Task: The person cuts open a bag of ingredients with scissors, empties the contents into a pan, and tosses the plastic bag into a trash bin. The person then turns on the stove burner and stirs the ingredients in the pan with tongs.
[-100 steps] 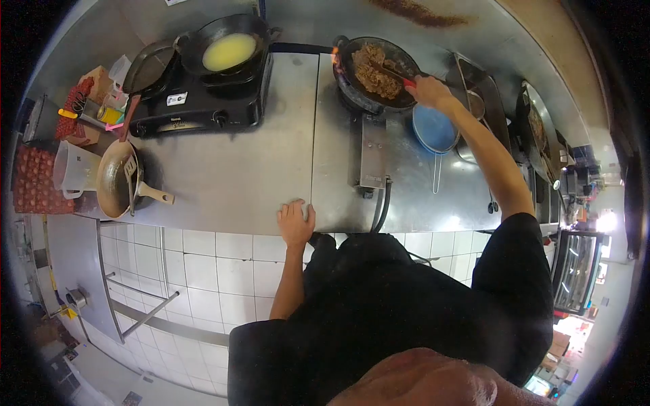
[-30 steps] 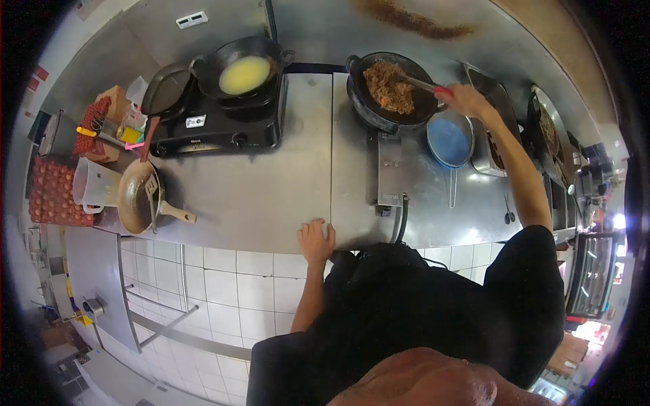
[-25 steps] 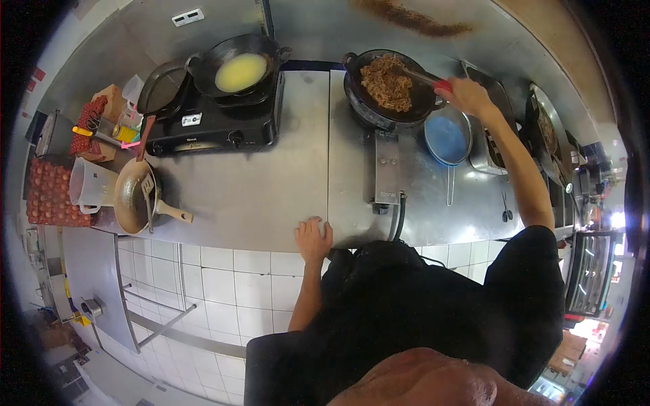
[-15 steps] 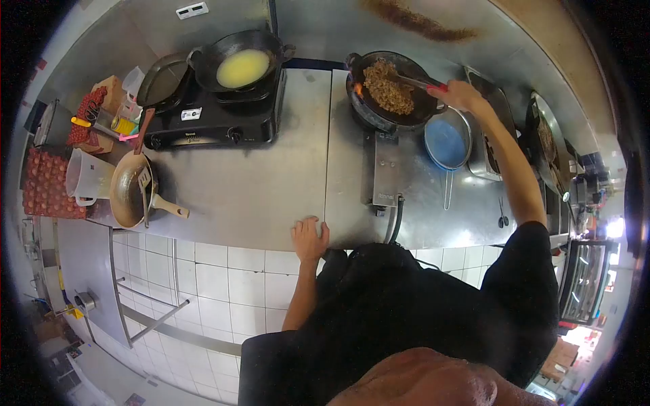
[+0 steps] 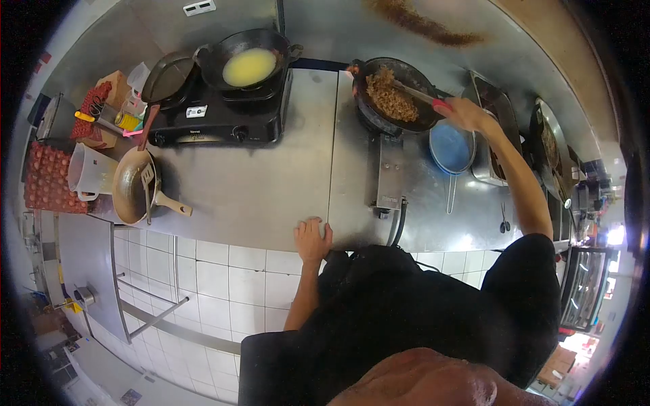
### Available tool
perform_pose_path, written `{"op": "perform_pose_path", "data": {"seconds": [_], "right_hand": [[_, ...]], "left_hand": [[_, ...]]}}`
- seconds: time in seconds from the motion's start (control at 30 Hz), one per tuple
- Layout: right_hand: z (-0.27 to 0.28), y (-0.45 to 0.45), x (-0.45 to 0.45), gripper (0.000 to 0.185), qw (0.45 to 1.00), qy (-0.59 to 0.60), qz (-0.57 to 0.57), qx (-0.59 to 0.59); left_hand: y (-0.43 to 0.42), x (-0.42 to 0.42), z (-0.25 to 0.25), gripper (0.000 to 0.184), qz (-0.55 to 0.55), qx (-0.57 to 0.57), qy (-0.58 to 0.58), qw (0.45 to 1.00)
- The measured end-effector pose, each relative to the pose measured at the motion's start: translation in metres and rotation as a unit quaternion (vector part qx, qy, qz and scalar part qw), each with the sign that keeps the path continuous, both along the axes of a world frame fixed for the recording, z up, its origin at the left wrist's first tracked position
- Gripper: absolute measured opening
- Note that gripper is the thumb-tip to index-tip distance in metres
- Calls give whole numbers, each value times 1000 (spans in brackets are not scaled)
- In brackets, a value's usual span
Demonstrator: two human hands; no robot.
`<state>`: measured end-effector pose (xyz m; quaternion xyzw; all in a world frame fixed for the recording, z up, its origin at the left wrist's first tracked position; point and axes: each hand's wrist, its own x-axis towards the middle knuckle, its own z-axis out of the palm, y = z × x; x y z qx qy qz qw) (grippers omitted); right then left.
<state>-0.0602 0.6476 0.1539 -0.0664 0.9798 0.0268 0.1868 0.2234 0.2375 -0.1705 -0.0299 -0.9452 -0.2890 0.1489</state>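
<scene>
In the head view, my right hand (image 5: 467,114) is closed around the red handle of a spatula (image 5: 418,95). Its working end is buried in crumbly brown food (image 5: 396,107), so its shape is hidden. The food lies in a black wok (image 5: 425,80) on a single burner (image 5: 388,169). My left hand (image 5: 311,240) rests palm down on the front edge of the steel counter (image 5: 271,196), fingers stretched out and holding nothing.
A blue-looking strainer (image 5: 452,145) and scissors (image 5: 504,220) lie right of the burner. Leftward stands a two-burner stove (image 5: 217,125) with a wok of yellow liquid (image 5: 249,68). A pan (image 5: 128,203), a plastic jug (image 5: 84,166) and egg trays (image 5: 47,176) fill the left end.
The spatula and my right hand have shifted slightly, and the brown food lies in a different shape. Flame beside the wok's left side shows less. My left hand stays at the counter edge.
</scene>
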Motion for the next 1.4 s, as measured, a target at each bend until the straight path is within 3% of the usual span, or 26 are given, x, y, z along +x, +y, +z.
{"op": "perform_pose_path", "data": {"seconds": [0.1, 0.23, 0.43, 0.53, 0.73, 0.93, 1.03, 1.17, 1.33, 1.4], "right_hand": [[-7, -13, 26, 65, 999, -27, 36, 27], [-48, -13, 20, 63, 997, 10, -8, 78], [-16, -36, 32, 60, 994, 68, -26, 80], [-83, 2, 13, 63, 994, 24, -21, 106], [-13, -14, 15, 71, 989, 68, -57, 116], [7, -17, 28, 76, 981, 58, -84, 164], [-29, -3, 20, 79, 982, 23, -66, 174], [-70, 22, -15, 79, 989, -32, -133, 54], [-59, 46, -16, 73, 989, -44, -141, 2], [-63, 60, -11, 68, 991, 24, -126, -26]], "left_hand": [[-1, 0, -2, 24, 0, 4, 6, 1000], [2, 2, -3, 24, -3, -2, 3, 1000], [-2, -2, -2, 24, -3, -8, 4, 1000], [1, 3, -2, 24, -4, 0, -5, 1000], [0, 0, 3, 24, 3, 4, 7, 1000], [-2, -1, 1, 24, 0, -11, 9, 1000], [-2, 0, -1, 24, -4, -6, 15, 1000], [0, 1, -4, 23, -4, -9, 7, 1000], [0, 0, 0, 23, 0, 6, 13, 1000], [0, 1, -1, 23, 3, 8, 14, 1000]]}}
